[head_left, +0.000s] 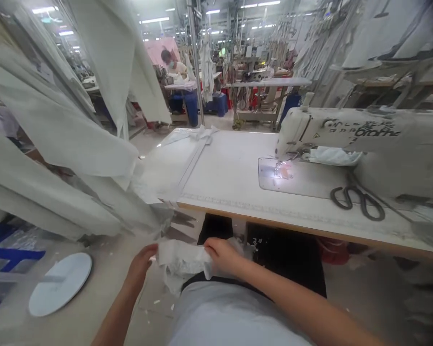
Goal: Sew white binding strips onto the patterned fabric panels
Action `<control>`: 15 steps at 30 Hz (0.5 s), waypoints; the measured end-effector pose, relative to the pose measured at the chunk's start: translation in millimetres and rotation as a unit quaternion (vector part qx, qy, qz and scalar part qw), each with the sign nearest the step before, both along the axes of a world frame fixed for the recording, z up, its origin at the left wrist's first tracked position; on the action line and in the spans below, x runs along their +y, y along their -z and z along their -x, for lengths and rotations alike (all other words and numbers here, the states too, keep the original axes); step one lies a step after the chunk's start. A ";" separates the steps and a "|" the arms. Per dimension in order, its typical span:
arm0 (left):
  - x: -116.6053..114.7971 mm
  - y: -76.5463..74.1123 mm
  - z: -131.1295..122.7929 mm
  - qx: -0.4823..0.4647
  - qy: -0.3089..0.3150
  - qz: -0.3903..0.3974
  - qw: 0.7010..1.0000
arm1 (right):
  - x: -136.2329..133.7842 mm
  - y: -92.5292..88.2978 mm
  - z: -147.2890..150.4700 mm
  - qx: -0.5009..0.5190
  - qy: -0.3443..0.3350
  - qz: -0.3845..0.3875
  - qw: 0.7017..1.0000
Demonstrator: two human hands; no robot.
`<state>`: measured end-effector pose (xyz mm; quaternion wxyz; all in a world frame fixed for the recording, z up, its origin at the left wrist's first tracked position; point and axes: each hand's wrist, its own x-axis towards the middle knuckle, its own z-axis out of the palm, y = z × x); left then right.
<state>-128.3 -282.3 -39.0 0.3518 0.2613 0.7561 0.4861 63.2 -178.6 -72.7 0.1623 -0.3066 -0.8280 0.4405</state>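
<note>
- The hanging white fabric panels [57, 139] fill the left side of the view, draped from above and reaching down close to the left corner of the table.
- The sewing table [231, 168] is wide and pale, with a wooden front edge; it stands in front of the person, above the lap.
- The sewing machine [364, 139] sits on the right part of the table, with a small light shining on the plate under its needle.
- A round white disc [59, 283] lies on the floor at the left, well apart from the hands.
- A white ribbon strip [195, 154] runs along the left part of the table top and ends in a knot at the far edge.
- Black scissors [357, 199] lie flat on the table, just beside the machine base.
- The small white cloth piece [182, 262] is held low over the lap, below the table edge, between the two hands.
- The left hand [142, 262] pinches the left end of the cloth piece with closed fingers.
- The right hand [223, 257] is closed over the right end of the same piece.
</note>
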 end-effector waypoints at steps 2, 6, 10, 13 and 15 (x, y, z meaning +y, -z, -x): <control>4.1 8.4 -7.7 0.041 0.047 -0.011 0.998 | 3.1 -2.3 11.7 -0.006 -0.011 -0.005 1.000; 39.4 14.8 -26.7 0.166 0.281 -0.025 0.945 | 26.6 -16.8 15.0 -0.011 -0.028 0.005 1.000; 61.3 3.4 -23.4 0.194 0.295 -0.022 0.935 | 45.4 -13.0 -21.8 -0.036 -0.026 0.034 0.998; 66.1 -3.0 -28.1 0.217 0.307 -0.035 0.926 | 46.2 -6.6 -45.2 -0.062 0.015 0.042 0.997; 70.0 -0.8 -42.5 0.212 0.351 -0.056 0.910 | 43.7 -8.4 -45.3 -0.064 0.028 0.040 0.997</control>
